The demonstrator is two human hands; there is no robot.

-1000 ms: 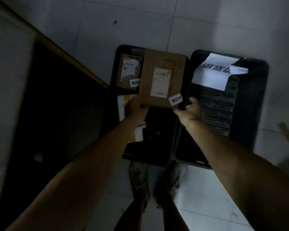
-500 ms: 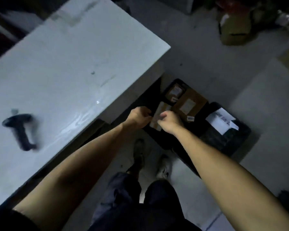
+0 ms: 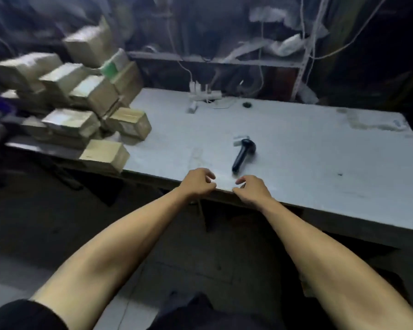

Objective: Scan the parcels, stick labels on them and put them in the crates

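My left hand (image 3: 197,183) and my right hand (image 3: 252,190) hover side by side at the near edge of the grey table (image 3: 320,158), fingers loosely curled, nothing in either. A black handheld scanner (image 3: 243,154) lies on the table just beyond my right hand. A blurred heap of several brown cardboard parcels (image 3: 81,103) covers the table's left end; the nearest parcel (image 3: 104,154) sits at the front edge, left of my left hand. The crates are out of view.
A white power strip (image 3: 204,95) with cables lies at the table's back edge, with a small dark round object (image 3: 246,105) beside it. Metal shelving (image 3: 224,60) with hanging cords stands behind. The floor under the table is dark.
I let go of the labelled parcel into the black crate on the floor. My view swung up to the table, and both hands rose empty to its near edge.
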